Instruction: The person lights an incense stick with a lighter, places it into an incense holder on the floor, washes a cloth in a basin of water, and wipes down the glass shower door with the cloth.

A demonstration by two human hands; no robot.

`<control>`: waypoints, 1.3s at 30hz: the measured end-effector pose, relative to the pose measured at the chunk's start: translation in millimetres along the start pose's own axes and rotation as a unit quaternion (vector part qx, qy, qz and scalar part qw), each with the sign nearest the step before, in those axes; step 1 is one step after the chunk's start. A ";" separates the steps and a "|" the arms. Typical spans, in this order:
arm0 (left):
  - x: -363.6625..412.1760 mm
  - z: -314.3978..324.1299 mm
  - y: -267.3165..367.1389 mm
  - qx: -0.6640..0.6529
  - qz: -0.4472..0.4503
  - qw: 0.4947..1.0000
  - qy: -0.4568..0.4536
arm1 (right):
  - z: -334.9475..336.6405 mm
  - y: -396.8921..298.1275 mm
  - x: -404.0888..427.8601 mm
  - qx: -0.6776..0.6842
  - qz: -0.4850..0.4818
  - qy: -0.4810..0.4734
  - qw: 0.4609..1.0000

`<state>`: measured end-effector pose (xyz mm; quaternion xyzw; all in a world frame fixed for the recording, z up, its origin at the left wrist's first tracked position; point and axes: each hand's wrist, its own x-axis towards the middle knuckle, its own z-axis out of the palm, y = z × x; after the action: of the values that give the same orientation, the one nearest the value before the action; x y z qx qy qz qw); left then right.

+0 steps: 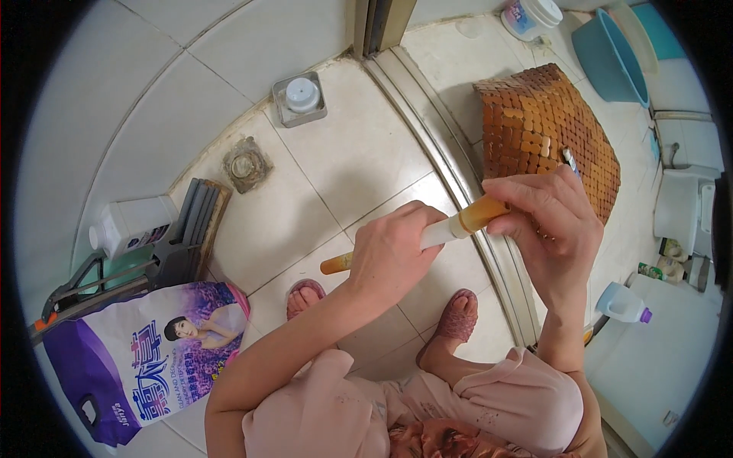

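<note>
In front of me is a slim white tube [444,234] with amber end parts, held at a slant above the floor. My left hand [389,252] wraps around its middle, and the lower amber end [336,263] sticks out past the fist. At the upper end, my right hand [552,214] pinches the wider, amber-coloured tip [480,213] between thumb and fingers. Just beyond the right knuckles shows a small white and blue object [568,159]; whether it is held or lies on the brown tile mat [527,123] cannot be told.
A metal door track [424,123] crosses the tiled floor. Left are a purple detergent bag [154,355], a white bottle [140,223], a grey folded tool [180,249] and a floor drain [243,166]. A white-capped container [302,94] stands behind. Right are a teal basin [607,60] and a blue jug [621,302].
</note>
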<state>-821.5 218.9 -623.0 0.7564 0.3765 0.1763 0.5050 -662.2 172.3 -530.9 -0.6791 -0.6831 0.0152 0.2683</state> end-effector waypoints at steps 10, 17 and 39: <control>-5.3 -1.0 -0.3 0.016 0.028 0.999 0.001 | -6.5 -8.9 0.1 0.001 -0.011 -0.040 0.999; -4.1 -1.6 4.4 -0.009 0.030 1.000 -0.003 | -12.2 -12.5 2.4 -0.019 -0.017 -0.051 0.998; -1.4 -14.3 8.7 -0.003 0.024 0.999 -0.031 | -14.6 5.8 15.3 0.066 -0.033 -0.126 0.989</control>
<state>-828.3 225.0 -608.9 0.7686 0.3422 0.1658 0.5145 -650.2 182.0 -515.4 -0.6295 -0.7311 0.1370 0.2249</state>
